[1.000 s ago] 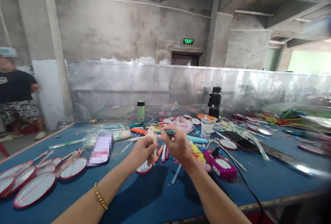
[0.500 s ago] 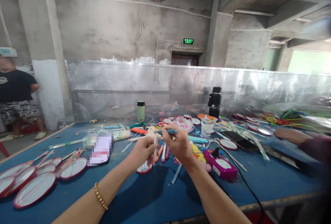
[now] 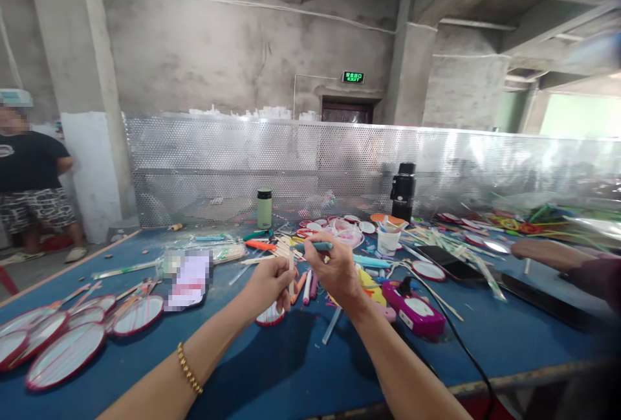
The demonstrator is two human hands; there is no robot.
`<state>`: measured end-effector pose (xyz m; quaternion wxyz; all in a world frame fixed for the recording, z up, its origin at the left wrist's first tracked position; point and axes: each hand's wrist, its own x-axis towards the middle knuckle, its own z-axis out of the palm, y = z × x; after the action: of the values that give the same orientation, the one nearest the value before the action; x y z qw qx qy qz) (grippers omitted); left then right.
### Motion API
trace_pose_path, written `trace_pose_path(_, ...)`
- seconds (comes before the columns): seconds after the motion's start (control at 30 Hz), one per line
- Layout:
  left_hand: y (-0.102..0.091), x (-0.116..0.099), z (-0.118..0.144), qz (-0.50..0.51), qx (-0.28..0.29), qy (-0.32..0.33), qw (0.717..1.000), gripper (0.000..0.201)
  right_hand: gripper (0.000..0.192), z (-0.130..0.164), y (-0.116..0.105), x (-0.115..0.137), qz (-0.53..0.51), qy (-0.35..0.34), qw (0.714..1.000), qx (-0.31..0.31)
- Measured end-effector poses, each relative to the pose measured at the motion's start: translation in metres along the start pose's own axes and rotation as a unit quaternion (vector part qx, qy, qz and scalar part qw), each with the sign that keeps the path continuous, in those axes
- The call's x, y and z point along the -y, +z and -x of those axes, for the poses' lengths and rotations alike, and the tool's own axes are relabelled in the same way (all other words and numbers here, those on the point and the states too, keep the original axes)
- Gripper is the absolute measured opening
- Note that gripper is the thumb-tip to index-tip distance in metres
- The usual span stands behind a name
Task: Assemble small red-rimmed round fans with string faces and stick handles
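My left hand [image 3: 266, 285] grips a thin pale wooden stick [image 3: 291, 263] that stands upright, with a small red-rimmed round piece [image 3: 270, 315] below the hand at the stick's foot. My right hand [image 3: 334, 271] holds a teal marker pen [image 3: 317, 246] lying level, its tip close to the top of the stick. Both hands hover over the blue table [image 3: 272, 368], above a heap of coloured pens and sticks [image 3: 305, 284].
Red-rimmed round fans [image 3: 65, 355] lie at the left. A magenta glue gun [image 3: 414, 311] with a black cord, a white cup [image 3: 388, 241], a green flask [image 3: 264, 208] and a black flask [image 3: 403, 191] stand around. A co-worker's arm [image 3: 557, 255] reaches in at right; a person [image 3: 29, 174] stands far left.
My hands have barely moved; the marker shifted slightly right. A co-worker's arm has come in over the table at the right.
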<state>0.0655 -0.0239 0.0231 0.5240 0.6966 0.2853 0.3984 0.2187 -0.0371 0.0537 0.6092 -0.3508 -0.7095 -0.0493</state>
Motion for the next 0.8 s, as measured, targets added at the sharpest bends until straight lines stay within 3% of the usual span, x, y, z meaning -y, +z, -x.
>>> trace_pose_path(0.8, 0.0006, -0.0005, -0.0002, 0.003, -0.006, -0.003, 1.0, 0.03, 0.016, 0.0011, -0.0002, -0.0008, 0.001, -0.006, 1.0, 0.0)
